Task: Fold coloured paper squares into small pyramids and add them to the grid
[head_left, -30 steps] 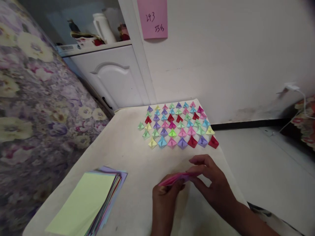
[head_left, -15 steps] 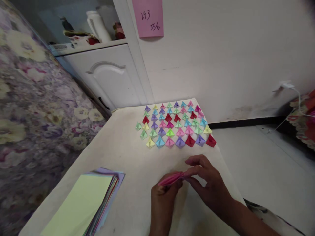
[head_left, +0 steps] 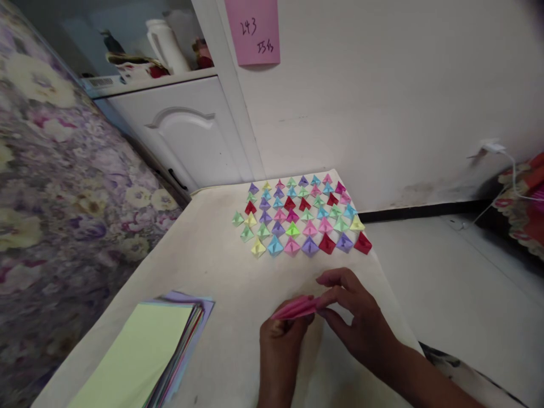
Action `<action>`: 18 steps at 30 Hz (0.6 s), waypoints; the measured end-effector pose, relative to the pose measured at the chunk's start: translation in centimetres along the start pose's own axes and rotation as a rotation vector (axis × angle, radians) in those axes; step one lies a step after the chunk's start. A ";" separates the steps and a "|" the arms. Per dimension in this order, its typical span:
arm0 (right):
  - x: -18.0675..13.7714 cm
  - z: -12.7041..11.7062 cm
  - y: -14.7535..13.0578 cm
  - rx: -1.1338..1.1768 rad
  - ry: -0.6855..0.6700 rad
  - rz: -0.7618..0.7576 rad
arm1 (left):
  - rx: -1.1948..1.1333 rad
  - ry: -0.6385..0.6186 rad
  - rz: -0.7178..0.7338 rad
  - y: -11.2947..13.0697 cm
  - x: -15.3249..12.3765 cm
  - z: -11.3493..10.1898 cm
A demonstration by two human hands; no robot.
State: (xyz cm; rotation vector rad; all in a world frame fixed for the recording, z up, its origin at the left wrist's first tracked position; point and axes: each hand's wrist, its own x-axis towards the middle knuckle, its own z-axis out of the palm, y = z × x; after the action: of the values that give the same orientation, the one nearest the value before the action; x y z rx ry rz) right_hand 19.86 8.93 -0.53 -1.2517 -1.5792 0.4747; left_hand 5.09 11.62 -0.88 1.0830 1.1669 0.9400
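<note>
A folded piece of pink paper (head_left: 295, 307) was held above the near part of the pale table (head_left: 229, 277), between the person's 2 hands. The left hand (head_left: 280, 345) had its grip closed around the piece, the thumb on the near side and the fingers mostly hidden behind it. The right hand (head_left: 359, 314) had a thumb and a finger brought together at the paper's right end, in what looked like a light pinch, while another finger stood raised, away from the paper. The step in hand appeared to be working a fold or corner at that right end, though the exact crease was too small to make out. As a judgement, the next move called for a steady left grip and a fine, light right pinch, so that the thin layers neither slipped nor creased crookedly. Beyond the hands, small folded paper pieces (head_left: 292, 229) in many colours lay in rows across the far part of the table, well apart from the fingers; the nearest row showed 7 of them. To the left of the hands, a stack of coloured sheets (head_left: 136, 351) lay with a pale yellow-green sheet on top and darker edges showing beneath.
</note>
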 end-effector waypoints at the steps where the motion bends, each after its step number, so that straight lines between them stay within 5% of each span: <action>1: 0.0 0.0 0.0 -0.009 -0.001 -0.008 | -0.005 -0.008 -0.001 0.0 0.1 0.0; 18: -0.1 -0.3 0.1 -0.297 0.066 -0.225 | 0.040 0.026 0.102 0.2 0.4 -0.2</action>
State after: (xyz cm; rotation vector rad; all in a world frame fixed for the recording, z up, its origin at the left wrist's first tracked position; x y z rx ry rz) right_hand 20.12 8.84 -0.52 -1.2736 -1.7531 0.0562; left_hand 5.00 12.05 -0.79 1.1750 1.1650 1.0164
